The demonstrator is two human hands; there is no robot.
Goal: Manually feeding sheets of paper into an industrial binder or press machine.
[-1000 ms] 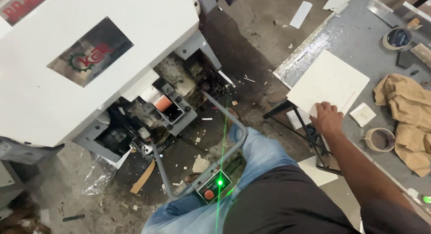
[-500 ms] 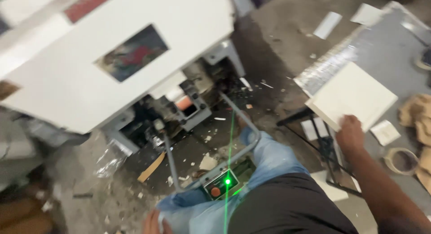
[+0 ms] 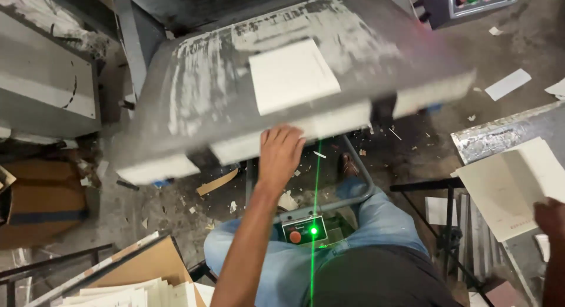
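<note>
White card sheet lies flat on the grey, paint-scuffed machine table, toward twelve o'clock in the view. At the table's near edge, the left hand rests with fingers spread open on the rim, just below the sheet, gripping nothing. At four o'clock, the right hand touches the corner of a stack of white sheets; whether it grips them I cannot tell. Between the knees sits a small control box with a green light.
</note>
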